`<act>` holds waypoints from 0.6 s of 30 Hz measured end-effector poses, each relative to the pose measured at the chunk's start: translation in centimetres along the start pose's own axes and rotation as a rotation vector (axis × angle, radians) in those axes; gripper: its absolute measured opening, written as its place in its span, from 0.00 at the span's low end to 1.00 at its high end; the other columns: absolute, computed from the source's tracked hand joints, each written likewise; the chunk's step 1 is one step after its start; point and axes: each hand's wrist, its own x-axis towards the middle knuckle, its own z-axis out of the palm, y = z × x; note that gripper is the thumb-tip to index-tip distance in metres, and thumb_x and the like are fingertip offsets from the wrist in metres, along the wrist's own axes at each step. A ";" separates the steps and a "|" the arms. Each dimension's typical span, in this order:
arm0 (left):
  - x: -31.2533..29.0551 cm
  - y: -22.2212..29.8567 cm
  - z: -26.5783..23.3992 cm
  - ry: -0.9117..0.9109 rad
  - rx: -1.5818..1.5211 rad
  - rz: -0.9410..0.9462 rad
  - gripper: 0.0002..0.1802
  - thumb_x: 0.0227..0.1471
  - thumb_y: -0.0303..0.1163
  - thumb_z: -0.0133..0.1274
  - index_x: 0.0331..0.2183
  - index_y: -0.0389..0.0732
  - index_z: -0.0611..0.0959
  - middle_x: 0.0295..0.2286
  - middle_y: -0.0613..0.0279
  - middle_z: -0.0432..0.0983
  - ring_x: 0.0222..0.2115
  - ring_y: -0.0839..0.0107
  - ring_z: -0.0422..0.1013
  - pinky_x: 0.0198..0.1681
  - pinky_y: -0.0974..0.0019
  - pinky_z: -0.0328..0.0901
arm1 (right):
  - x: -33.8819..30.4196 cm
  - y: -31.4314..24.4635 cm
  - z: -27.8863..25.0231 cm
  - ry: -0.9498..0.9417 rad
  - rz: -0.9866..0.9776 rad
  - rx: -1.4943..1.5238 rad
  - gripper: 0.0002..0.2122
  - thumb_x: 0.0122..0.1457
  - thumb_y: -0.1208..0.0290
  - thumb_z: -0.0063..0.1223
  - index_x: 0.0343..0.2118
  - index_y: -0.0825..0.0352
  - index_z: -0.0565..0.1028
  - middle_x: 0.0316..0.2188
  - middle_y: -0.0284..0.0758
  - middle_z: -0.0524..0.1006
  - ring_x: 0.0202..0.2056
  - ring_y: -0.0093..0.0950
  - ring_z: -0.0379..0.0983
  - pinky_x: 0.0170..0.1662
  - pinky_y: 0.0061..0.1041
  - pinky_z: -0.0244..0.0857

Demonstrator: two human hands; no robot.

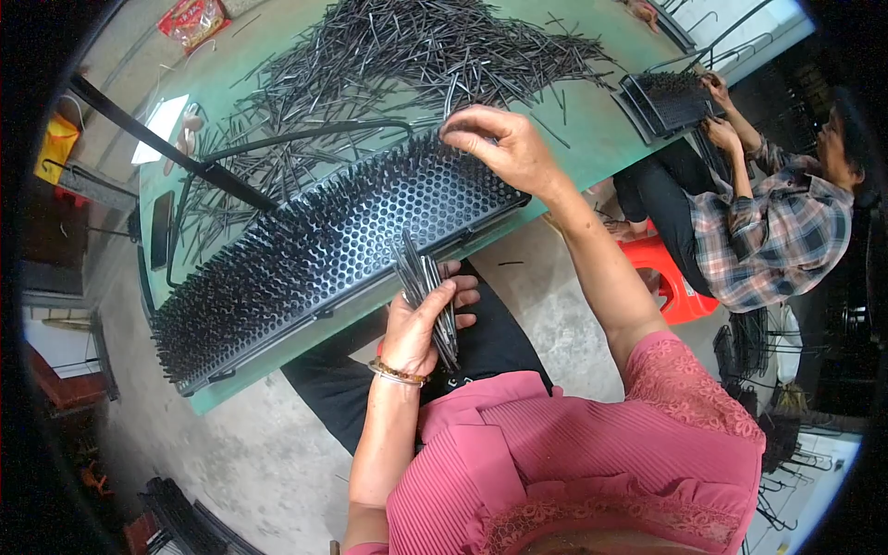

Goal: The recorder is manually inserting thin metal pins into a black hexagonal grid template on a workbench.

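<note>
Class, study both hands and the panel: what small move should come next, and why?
Perhaps the right hand should press down where it pinches, at the far edge of the panel, to seat any strip there; whether it holds one is unclear. Bristles stand along that edge, many nearer holes look bare, and the left hand holds a bundle of strips.

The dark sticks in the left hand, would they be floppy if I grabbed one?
The sticks are probably stiff: they poke out straight past the left hand. Being so thin, each is likely light. The bunch might spill: no tie shows.
</note>
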 end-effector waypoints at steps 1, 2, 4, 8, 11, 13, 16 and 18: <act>0.0 0.0 0.0 0.004 0.003 -0.002 0.18 0.54 0.29 0.49 0.46 0.33 0.70 0.37 0.52 0.75 0.34 0.68 0.74 0.31 0.69 0.72 | -0.1 0.1 0.2 -0.005 -0.010 -0.029 0.07 0.56 0.75 0.52 0.35 0.71 0.75 0.32 0.33 0.77 0.35 0.20 0.73 0.40 0.18 0.66; 0.0 0.0 0.0 0.006 0.003 -0.003 0.18 0.54 0.29 0.49 0.46 0.33 0.70 0.37 0.52 0.75 0.34 0.68 0.74 0.31 0.69 0.72 | -0.2 0.4 0.4 -0.005 -0.009 -0.028 0.07 0.56 0.75 0.52 0.35 0.71 0.75 0.32 0.33 0.77 0.35 0.20 0.73 0.40 0.18 0.66; 0.0 0.1 0.2 0.006 0.012 -0.005 0.18 0.54 0.29 0.50 0.46 0.33 0.71 0.37 0.52 0.75 0.34 0.68 0.74 0.31 0.69 0.72 | -0.4 1.0 0.8 0.066 0.100 0.076 0.08 0.55 0.75 0.53 0.36 0.71 0.75 0.33 0.34 0.77 0.35 0.20 0.73 0.40 0.18 0.67; 0.0 0.1 0.1 0.020 0.020 -0.006 0.18 0.54 0.29 0.50 0.46 0.33 0.71 0.37 0.52 0.75 0.34 0.68 0.74 0.31 0.69 0.72 | -0.8 1.0 1.7 0.125 0.080 0.098 0.08 0.54 0.75 0.55 0.37 0.71 0.75 0.33 0.34 0.77 0.35 0.20 0.73 0.38 0.18 0.68; 0.1 0.0 0.2 0.004 0.018 -0.004 0.19 0.54 0.29 0.50 0.46 0.33 0.71 0.37 0.52 0.75 0.34 0.68 0.73 0.31 0.69 0.72 | -0.8 0.5 1.5 0.167 0.083 0.099 0.08 0.53 0.75 0.56 0.36 0.71 0.76 0.33 0.34 0.77 0.34 0.20 0.74 0.37 0.19 0.68; 0.1 -0.1 0.1 0.000 0.018 -0.005 0.19 0.53 0.29 0.50 0.47 0.33 0.70 0.36 0.53 0.75 0.34 0.69 0.73 0.31 0.69 0.72 | -0.9 0.6 1.4 0.170 0.034 0.008 0.07 0.52 0.75 0.56 0.33 0.71 0.77 0.33 0.35 0.77 0.34 0.21 0.74 0.36 0.19 0.68; -0.1 -0.3 -0.1 0.003 0.025 -0.002 0.19 0.53 0.29 0.50 0.47 0.33 0.70 0.36 0.53 0.75 0.34 0.69 0.73 0.32 0.68 0.72 | -1.0 0.4 1.3 0.179 -0.132 -0.078 0.06 0.51 0.76 0.56 0.31 0.71 0.78 0.31 0.37 0.78 0.33 0.24 0.74 0.36 0.20 0.68; -0.2 -0.3 0.0 0.003 0.021 0.002 0.19 0.53 0.29 0.50 0.46 0.34 0.71 0.36 0.54 0.75 0.34 0.70 0.73 0.31 0.69 0.72 | -1.3 0.3 1.3 0.201 -0.167 -0.109 0.06 0.51 0.76 0.56 0.31 0.71 0.78 0.30 0.38 0.77 0.33 0.25 0.74 0.36 0.21 0.68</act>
